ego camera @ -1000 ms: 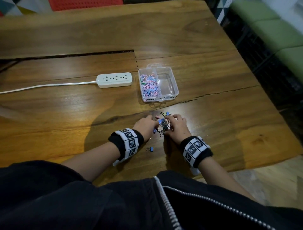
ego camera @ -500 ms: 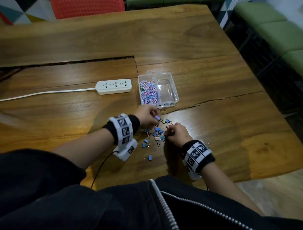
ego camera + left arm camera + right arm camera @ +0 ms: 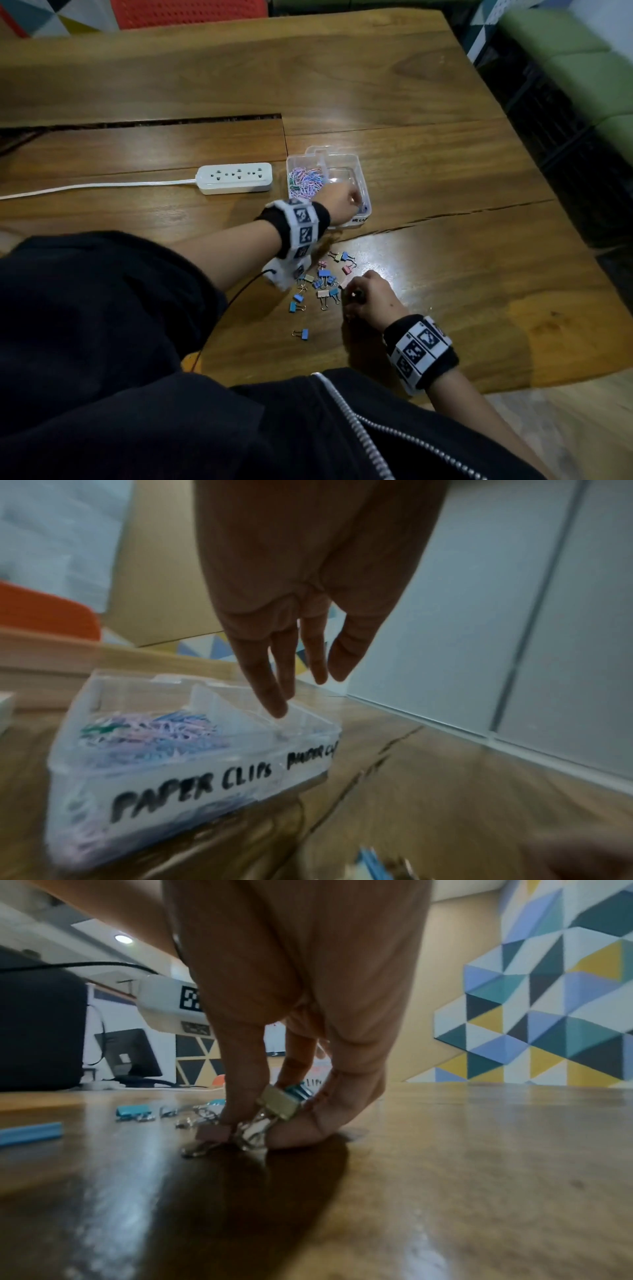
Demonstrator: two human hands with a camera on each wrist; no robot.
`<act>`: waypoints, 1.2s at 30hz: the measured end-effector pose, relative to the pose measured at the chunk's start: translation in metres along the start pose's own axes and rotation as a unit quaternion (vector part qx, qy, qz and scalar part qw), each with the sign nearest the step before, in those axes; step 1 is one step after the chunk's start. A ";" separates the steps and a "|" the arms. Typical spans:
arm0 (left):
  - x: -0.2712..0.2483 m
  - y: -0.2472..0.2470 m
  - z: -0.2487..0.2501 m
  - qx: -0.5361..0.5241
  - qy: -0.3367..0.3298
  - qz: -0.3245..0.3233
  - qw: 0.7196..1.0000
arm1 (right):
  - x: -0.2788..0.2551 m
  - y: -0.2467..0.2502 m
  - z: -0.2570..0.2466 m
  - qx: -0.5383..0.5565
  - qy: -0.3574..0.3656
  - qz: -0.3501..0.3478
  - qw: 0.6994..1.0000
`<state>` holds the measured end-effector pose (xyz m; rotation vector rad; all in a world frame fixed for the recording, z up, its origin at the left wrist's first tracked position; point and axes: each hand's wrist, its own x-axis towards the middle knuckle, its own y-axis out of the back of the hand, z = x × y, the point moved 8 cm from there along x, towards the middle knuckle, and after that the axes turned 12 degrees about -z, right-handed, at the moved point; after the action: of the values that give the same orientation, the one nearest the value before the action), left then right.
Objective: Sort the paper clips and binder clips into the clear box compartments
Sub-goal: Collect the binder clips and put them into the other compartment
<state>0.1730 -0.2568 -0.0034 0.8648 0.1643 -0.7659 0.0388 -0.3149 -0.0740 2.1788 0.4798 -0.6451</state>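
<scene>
A clear two-compartment box stands mid-table; its left side, labelled PAPER CLIPS, is full of pastel paper clips. My left hand hangs over the right compartment with fingers straight and spread, holding nothing. A blue binder clip lies in that compartment's near corner. Several pastel binder clips are scattered on the table nearer me. My right hand rests on the table at the pile's right edge and pinches binder clips between fingers and thumb.
A white power strip with its cord lies left of the box. One blue binder clip lies apart, closer to me. The wooden table has a crack running right from the box and a slot at the back left.
My left hand went from the pile up to the box's right compartment and opened, letting go of the blue binder clip it carried. My right hand stayed at the pile.
</scene>
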 end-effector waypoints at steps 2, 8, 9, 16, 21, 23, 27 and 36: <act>-0.017 -0.016 -0.004 0.056 -0.031 -0.037 0.997 | 0.001 -0.001 0.001 -0.024 -0.001 -0.002 1.000; -0.050 -0.085 -0.050 0.329 -0.022 -0.194 0.924 | 0.008 0.008 0.005 0.019 -0.029 0.003 0.999; -0.054 -0.087 -0.052 0.338 -0.030 -0.181 0.923 | 0.009 0.014 0.003 0.033 -0.027 0.010 0.999; -0.067 -0.096 -0.057 0.282 -0.025 -0.145 0.948 | 0.031 0.089 -0.031 0.122 0.007 0.097 0.988; -0.064 -0.090 -0.056 0.191 0.012 -0.159 0.969 | 0.053 0.122 -0.073 0.059 0.085 0.181 0.978; -0.061 -0.088 -0.056 0.167 0.015 -0.149 0.974 | 0.063 0.115 -0.068 0.069 0.075 0.146 0.984; -0.061 -0.082 -0.072 0.078 0.051 -0.136 0.986 | 0.062 0.108 -0.049 0.068 0.066 0.167 0.981; -0.043 -0.030 -0.058 -0.127 0.051 -0.040 0.990 | 0.036 0.059 -0.028 -0.072 0.074 0.155 0.982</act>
<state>0.1318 -0.2031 -0.0415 0.6587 0.3813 -0.7573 0.1073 -0.3246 -0.0447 2.1118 0.2450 -0.2701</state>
